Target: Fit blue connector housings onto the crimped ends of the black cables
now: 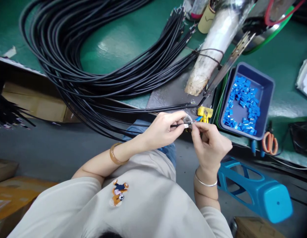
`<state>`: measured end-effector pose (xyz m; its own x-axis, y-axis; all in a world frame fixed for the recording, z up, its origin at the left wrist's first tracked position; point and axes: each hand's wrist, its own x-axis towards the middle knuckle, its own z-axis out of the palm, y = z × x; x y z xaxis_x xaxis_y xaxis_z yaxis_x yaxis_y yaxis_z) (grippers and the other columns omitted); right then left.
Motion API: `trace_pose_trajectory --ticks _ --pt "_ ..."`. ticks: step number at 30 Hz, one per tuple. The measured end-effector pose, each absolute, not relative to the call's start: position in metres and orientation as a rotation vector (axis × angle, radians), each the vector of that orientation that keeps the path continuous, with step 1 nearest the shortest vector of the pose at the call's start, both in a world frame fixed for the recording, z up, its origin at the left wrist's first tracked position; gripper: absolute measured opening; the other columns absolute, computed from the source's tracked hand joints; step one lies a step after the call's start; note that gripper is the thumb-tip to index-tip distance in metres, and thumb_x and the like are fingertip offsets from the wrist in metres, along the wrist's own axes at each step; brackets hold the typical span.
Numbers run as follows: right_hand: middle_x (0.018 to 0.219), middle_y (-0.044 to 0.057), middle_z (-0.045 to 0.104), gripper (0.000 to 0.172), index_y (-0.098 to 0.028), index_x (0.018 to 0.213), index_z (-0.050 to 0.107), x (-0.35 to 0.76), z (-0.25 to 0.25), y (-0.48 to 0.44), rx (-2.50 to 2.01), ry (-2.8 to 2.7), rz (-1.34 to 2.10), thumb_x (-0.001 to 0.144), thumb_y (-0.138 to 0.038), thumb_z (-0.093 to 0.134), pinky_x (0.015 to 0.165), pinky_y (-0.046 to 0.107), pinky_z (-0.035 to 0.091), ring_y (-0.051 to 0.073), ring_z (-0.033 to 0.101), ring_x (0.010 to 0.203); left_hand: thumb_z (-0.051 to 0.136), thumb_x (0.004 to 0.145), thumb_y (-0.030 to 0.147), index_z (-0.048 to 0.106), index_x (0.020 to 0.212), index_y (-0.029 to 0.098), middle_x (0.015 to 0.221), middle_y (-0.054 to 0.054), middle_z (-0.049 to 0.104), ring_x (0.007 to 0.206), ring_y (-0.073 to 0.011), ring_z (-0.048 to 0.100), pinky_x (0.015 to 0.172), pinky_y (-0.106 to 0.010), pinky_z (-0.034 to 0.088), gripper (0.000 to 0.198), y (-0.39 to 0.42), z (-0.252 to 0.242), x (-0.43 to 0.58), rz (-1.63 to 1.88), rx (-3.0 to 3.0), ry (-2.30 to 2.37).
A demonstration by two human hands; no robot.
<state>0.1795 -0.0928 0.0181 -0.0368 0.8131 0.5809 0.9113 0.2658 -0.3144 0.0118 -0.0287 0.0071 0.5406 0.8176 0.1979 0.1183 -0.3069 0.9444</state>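
Green tabletop [114, 49], left grip [163, 128] pinching black cable [179, 125], right grip [210, 140] pinching seemingly multicoloured wires [194, 121]

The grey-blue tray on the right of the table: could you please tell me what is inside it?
The tray holds many loose small blue pieces, with some bare bottom showing between them. Whatever lies beneath the top pieces is covered.
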Motion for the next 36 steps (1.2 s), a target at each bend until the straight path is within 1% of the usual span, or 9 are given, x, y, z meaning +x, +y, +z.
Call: trace_pose_trajectory --ticks 2,5,9,12,16,18,23,27,36 --pt "0.066 -0.006 0.067 0.009 -0.022 0.092 0.068 0.174 0.014 -0.092 -1.573 -1.78 -0.122 0.086 -0.016 0.072 0.055 0.018 0.043 0.005 0.058 0.051 0.057 0.09 0.018 0.063 0.087 0.013 0.067 0.004 0.051 0.06 -0.007 0.042 0.058 -0.02 0.037 0.008 -0.03 0.007 0.013 0.878 1.676 0.789" --pt "0.065 -0.006 0.064 0.003 -0.022 0.089 0.065 0.167 0.009 -0.091 -1.581 -1.499 0.282 0.09 -0.023 0.068 0.051 0.018 0.043 0.005 0.056 0.049 0.058 0.091 0.022 0.063 0.084 0.013 0.07 0.002 0.054 0.063 -0.0069 0.045 0.059 -0.019 0.039 0.013 -0.03 0.007 0.015 0.862 1.5 0.742" --pt "0.056 -0.008 0.057 0.015 -0.021 0.082 0.062 0.163 0.004 -0.087 -1.445 -1.256 0.693 0.089 -0.032 0.069 0.043 0.017 0.039 0.006 0.053 0.044 0.06 0.091 0.025 0.058 0.078 0.013 0.062 0.003 0.05 0.054 -0.005 0.041 0.05 -0.018 0.034 0.018 -0.026 0.009 0.013 0.733 1.261 0.588" --pt "0.058 -0.007 0.058 0.013 -0.019 0.082 0.065 0.165 0.005 -0.084 -1.411 -1.24 0.576 0.087 -0.029 0.071 0.041 0.017 0.036 0.005 0.05 0.043 0.07 0.084 0.028 0.058 0.079 0.012 0.056 0.007 0.043 0.049 -0.0033 0.033 0.046 -0.018 0.026 0.021 -0.022 0.011 0.01 0.669 1.114 0.509" --pt "0.056 -0.01 0.056 0.012 -0.021 0.101 0.061 0.171 0.013 -0.083 -1.254 -1.153 0.297 0.091 -0.026 0.065 0.037 0.017 0.033 0.005 0.047 0.038 0.078 0.078 0.036 0.061 0.076 0.011 0.056 0.007 0.04 0.05 -0.0026 0.027 0.046 -0.019 0.02 0.031 -0.018 0.015 0.011 0.652 1.062 0.597" --pt "0.065 -0.008 0.065 0.015 -0.023 0.108 0.057 0.174 0.015 -0.083 -1.247 -1.153 0.161 0.093 -0.022 0.061 0.036 0.017 0.036 0.007 0.055 0.041 0.077 0.079 0.04 0.06 0.073 0.012 0.055 0.008 0.037 0.049 -0.0027 0.025 0.046 -0.02 0.019 0.033 -0.017 0.016 0.011 0.649 1.082 0.627" --pt "0.094 0.001 0.076 0.012 -0.021 0.099 0.062 0.175 0.006 -0.083 -1.29 -1.374 0.034 0.09 -0.015 0.066 0.067 0.031 0.065 0.017 0.077 0.077 0.077 0.078 0.037 0.06 0.072 0.012 0.056 0.008 0.035 0.051 -0.0034 0.025 0.049 -0.021 0.02 0.03 -0.013 0.013 0.013 0.647 1.105 0.636" --pt "0.104 0.005 0.077 0.013 -0.021 0.093 0.066 0.176 -0.008 -0.078 -1.283 -1.593 -0.08 0.084 -0.014 0.072 0.078 0.035 0.066 0.02 0.076 0.094 0.073 0.082 0.035 0.06 0.074 0.012 0.06 0.006 0.04 0.054 -0.0044 0.03 0.052 -0.021 0.024 0.027 -0.012 0.011 0.015 0.644 1.12 0.622" --pt "0.105 0.003 0.079 0.019 -0.022 0.093 0.065 0.178 -0.01 -0.069 -1.302 -1.678 -0.289 0.08 -0.011 0.073 0.078 0.028 0.064 0.018 0.078 0.087 0.06 0.092 0.032 0.059 0.084 0.015 0.059 0.007 0.033 0.055 -0.0059 0.025 0.052 -0.023 0.018 0.019 -0.01 0.009 0.019 0.717 1.287 0.713"
